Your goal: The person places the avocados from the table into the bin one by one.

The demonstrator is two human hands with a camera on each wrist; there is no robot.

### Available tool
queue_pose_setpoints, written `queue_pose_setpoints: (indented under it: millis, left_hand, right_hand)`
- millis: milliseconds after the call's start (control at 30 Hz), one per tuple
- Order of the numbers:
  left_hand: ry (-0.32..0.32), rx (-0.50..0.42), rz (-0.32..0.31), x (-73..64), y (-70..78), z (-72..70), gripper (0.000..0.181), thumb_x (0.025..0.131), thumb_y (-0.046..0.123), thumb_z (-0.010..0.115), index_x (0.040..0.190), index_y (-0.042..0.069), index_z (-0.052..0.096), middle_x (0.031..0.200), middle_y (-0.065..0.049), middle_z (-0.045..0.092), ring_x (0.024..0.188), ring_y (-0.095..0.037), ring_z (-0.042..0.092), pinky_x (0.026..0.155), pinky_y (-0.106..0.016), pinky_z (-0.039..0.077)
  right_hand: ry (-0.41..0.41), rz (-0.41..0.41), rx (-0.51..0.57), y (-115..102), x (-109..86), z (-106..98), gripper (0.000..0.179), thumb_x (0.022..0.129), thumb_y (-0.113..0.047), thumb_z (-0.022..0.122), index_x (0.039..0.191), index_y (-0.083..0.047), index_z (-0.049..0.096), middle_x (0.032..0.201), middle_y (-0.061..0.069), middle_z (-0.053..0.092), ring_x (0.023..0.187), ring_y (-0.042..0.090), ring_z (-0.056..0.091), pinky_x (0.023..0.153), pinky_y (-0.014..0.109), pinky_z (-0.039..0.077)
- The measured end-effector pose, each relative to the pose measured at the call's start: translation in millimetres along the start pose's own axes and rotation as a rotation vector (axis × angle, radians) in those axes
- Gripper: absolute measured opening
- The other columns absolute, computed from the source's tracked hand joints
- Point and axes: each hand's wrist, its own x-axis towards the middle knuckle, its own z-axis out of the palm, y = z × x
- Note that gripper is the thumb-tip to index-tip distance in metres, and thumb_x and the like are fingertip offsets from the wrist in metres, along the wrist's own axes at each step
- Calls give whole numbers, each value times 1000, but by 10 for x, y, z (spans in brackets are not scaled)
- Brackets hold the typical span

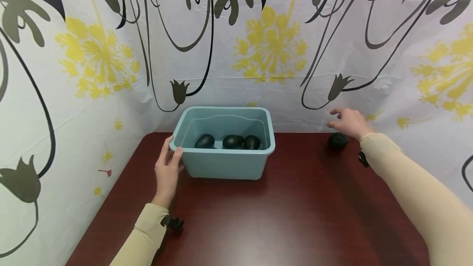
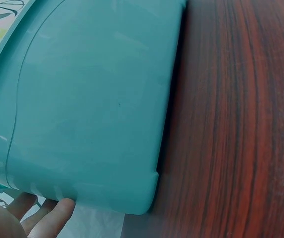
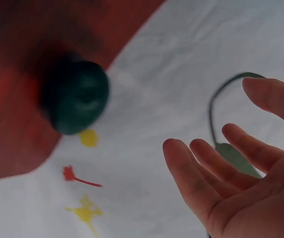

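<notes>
A light blue plastic bin [image 1: 223,163] stands on the table, and several dark avocados [image 1: 233,141] lie inside it; its front wall hides part of them. My left hand [image 1: 168,173] holds the bin's left front corner, thumb at the rim, with fingers [image 2: 52,218] against the outside wall. Off to the right, a single dark green avocado [image 1: 338,141] rests near the table's back edge. Just above and behind it hovers my right hand [image 1: 349,123], fingers spread and loosely bent, holding nothing. The right wrist view shows a gap between this hand and the avocado [image 3: 77,96].
The dark red-brown wooden table [image 1: 295,208] reaches back to a white cloth [image 1: 288,93] with grey and yellow flower patterns. This cloth also hangs along the left and right sides. Each wrist wears a small black device [image 1: 172,223].
</notes>
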Motion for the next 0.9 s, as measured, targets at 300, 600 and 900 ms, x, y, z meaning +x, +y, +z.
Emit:
queue_pose_setpoints:
  millis: [300,600,900]
  left_hand:
    - [10,-14,-3,86,-205,-16,56,97,46,65,149,44,45,144,1,51,121,-27,57,90,-60,50]
    - [17,-4,7,120,-313,-25,55,96,49,65,147,48,45,143,2,52,120,-26,58,87,-59,51]
    - [2,3,-13,26,-46,-18,58,99,43,64,152,35,44,146,-7,51,121,-29,58,88,-53,52]
  right_hand:
    - [-95,73,0,286,7,336,69,95,-40,67,142,5,47,140,37,45,124,58,42,95,69,39]
    - [-107,88,-55,543,-80,627,72,93,-36,66,144,9,42,140,44,36,127,62,33,95,74,34]
    - [-68,123,-56,588,-117,718,70,91,-36,66,144,4,42,132,43,37,114,63,44,82,72,42]
